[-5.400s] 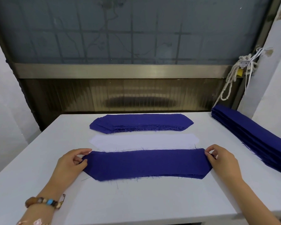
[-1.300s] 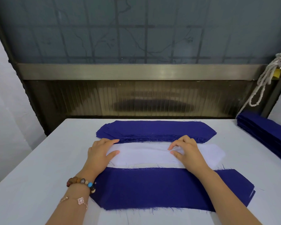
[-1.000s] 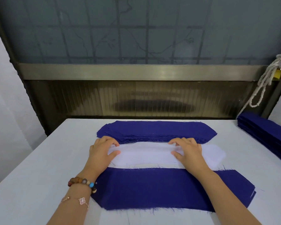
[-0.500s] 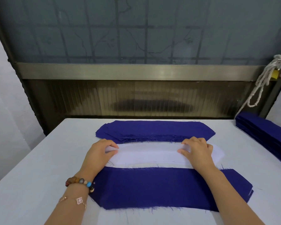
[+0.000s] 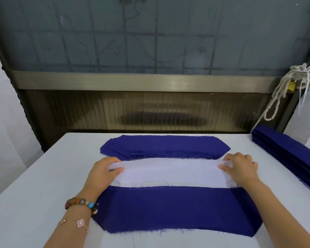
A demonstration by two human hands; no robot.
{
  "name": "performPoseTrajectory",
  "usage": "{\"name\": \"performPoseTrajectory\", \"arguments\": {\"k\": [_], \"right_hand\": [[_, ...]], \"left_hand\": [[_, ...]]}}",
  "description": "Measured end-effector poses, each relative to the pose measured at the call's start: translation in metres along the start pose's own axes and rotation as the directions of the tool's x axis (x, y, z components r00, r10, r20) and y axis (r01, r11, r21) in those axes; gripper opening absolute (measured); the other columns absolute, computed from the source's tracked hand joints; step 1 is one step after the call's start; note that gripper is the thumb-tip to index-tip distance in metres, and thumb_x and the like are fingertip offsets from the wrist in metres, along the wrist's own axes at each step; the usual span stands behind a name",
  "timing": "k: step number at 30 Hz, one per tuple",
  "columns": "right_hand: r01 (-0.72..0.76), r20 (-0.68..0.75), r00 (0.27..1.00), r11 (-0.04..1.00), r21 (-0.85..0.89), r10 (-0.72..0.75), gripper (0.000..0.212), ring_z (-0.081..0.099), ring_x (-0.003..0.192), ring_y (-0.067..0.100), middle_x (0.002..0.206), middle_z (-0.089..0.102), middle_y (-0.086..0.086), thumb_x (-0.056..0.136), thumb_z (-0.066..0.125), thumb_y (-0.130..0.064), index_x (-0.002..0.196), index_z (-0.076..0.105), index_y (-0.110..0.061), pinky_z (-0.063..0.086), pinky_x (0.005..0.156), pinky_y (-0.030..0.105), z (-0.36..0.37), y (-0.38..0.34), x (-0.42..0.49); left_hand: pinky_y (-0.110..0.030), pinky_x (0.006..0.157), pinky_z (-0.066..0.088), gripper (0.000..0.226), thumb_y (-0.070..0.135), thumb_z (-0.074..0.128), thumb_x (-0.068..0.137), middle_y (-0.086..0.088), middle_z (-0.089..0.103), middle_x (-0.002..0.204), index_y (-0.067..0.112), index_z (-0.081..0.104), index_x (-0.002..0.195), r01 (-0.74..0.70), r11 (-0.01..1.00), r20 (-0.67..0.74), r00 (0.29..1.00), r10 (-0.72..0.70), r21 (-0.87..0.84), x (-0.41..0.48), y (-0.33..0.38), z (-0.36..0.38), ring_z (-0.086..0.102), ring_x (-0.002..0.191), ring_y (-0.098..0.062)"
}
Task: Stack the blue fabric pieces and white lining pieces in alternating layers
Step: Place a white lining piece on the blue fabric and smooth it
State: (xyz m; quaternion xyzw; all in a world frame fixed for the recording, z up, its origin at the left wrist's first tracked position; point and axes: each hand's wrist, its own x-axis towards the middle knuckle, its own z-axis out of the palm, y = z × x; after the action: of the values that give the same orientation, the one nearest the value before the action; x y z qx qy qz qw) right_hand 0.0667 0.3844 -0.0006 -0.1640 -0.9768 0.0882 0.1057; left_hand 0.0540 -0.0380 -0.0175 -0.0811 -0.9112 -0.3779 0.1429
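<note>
Where the left grip (image 5: 101, 173) held: at the 9 o'clock end of the white lining piece (image 5: 168, 169), with thumb and curled fingers pinching the cloth. So small a pinch could let the thin sheet slip, or a second sheet from below could cling and come along.
White lining piece: it lay between the far blue pile (image 5: 165, 145) at 12 o'clock and the near blue stack (image 5: 177, 208) at 6 o'clock. Held only by its ends, the limp cloth would likely sag in the middle and land creased or skewed.
Near blue stack: its edges were frayed, so a dragged lining could catch the loose threads and pull the top layer out of line.
Right grip (image 5: 240, 169): it pinched the 3 o'clock end, and a pull uneven with the left would twist the piece.
Change, left grip: about a second earlier it lay flatter on the lining, fingers straighter and nearer the middle.
Change, lining: its ends looked slightly raised where before it lay flat.
Change, right grip: it had slid outward from near the centre toward 3 o'clock.
</note>
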Motion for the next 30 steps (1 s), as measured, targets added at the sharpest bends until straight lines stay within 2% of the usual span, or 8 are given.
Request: {"name": "performPoseTrajectory", "arguments": {"k": [5,9,13,16,18,21,26,30], "right_hand": [[-0.024,-0.067,0.997,0.983,0.184,0.037,0.023,0.047,0.110,0.026,0.117,0.060,-0.001,0.090,0.061,-0.042,0.107,0.064,-0.026,0.035,0.087,0.036,0.007,0.015,-0.004],[0.019,-0.054,0.998,0.985,0.174,-0.009,0.020,0.049,0.109,0.024,0.113,0.062,-0.004,0.091,0.060,-0.038,0.107,0.064,-0.026,0.036,0.088,0.034,0.006,0.013,-0.003],[0.052,0.033,0.997,0.956,0.289,-0.064,0.020,0.057,0.089,0.022,0.096,0.066,-0.003,0.080,0.069,-0.013,0.097,0.062,-0.022,0.046,0.079,0.031,0.004,0.013,-0.001],[0.032,-0.048,0.999,0.882,0.470,-0.010,0.007,0.057,0.080,0.021,0.084,0.065,-0.001,0.085,0.069,-0.017,0.088,0.064,-0.021,0.042,0.070,0.029,0.003,0.014,-0.002],[0.038,-0.099,0.995,0.865,0.501,0.013,0.005,0.055,0.079,0.020,0.080,0.062,-0.003,0.087,0.068,-0.022,0.086,0.064,-0.019,0.040,0.071,0.028,0.003,0.016,-0.002],[0.021,-0.098,0.995,0.869,0.495,0.032,0.009,0.053,0.077,0.018,0.077,0.057,-0.006,0.087,0.069,-0.025,0.088,0.064,-0.017,0.038,0.071,0.027,0.005,0.018,-0.002],[-0.006,-0.096,0.993,0.859,0.512,0.064,0.012,0.054,0.082,0.019,0.088,0.062,0.001,0.091,0.063,-0.027,0.092,0.064,-0.015,0.038,0.074,0.028,0.005,0.017,0.001],[0.011,-0.127,0.987,0.736,0.677,0.102,0.015,0.056,0.082,0.015,0.087,0.064,-0.003,0.091,0.062,-0.030,0.087,0.064,-0.015,0.039,0.075,0.027,-0.003,0.017,0.001]], "left_hand": [[-0.010,0.076,0.040,0.017,0.012,0.074,0.083,0.015,0.068,0.094,0.025,0.069,0.094,0.024,0.998,0.011,1.000,-0.024,-0.051,0.000,0.000,0.000,0.062,0.091,-0.001],[-0.008,0.079,0.039,0.020,0.021,0.068,0.090,0.021,0.064,0.107,0.030,0.065,0.107,0.042,0.988,-0.078,0.996,-0.054,-0.149,0.001,-0.001,-0.003,0.055,0.100,0.011],[-0.014,0.072,0.043,0.022,0.017,0.063,0.093,0.004,0.065,0.097,0.029,0.064,0.112,0.054,0.987,-0.154,0.985,-0.078,-0.154,0.003,-0.005,-0.005,0.058,0.087,-0.006],[-0.016,0.060,0.047,0.022,0.014,0.063,0.093,-0.010,0.064,0.075,0.027,0.063,0.110,0.077,0.989,-0.191,0.976,-0.100,-0.128,0.003,-0.007,-0.006,0.060,0.069,-0.025],[-0.010,0.057,0.045,0.022,0.013,0.066,0.091,-0.008,0.066,0.072,0.025,0.064,0.109,0.106,0.984,-0.209,0.968,-0.135,-0.147,0.004,-0.009,-0.007,0.062,0.066,-0.023],[-0.015,0.062,0.045,0.025,0.014,0.070,0.088,-0.004,0.067,0.077,0.024,0.064,0.110,0.159,0.973,-0.202,0.961,-0.192,-0.167,0.005,-0.011,-0.007,0.065,0.069,-0.017],[-0.018,0.063,0.044,0.027,0.014,0.071,0.087,-0.004,0.068,0.077,0.027,0.059,0.108,0.162,0.962,-0.223,0.952,-0.211,-0.220,0.003,-0.007,-0.007,0.066,0.071,-0.018],[-0.019,0.067,0.046,0.026,0.019,0.072,0.087,0.003,0.068,0.087,0.030,0.059,0.107,0.159,0.905,-0.255,0.927,-0.274,-0.394,0.003,0.005,-0.016,0.064,0.084,-0.011]]}}
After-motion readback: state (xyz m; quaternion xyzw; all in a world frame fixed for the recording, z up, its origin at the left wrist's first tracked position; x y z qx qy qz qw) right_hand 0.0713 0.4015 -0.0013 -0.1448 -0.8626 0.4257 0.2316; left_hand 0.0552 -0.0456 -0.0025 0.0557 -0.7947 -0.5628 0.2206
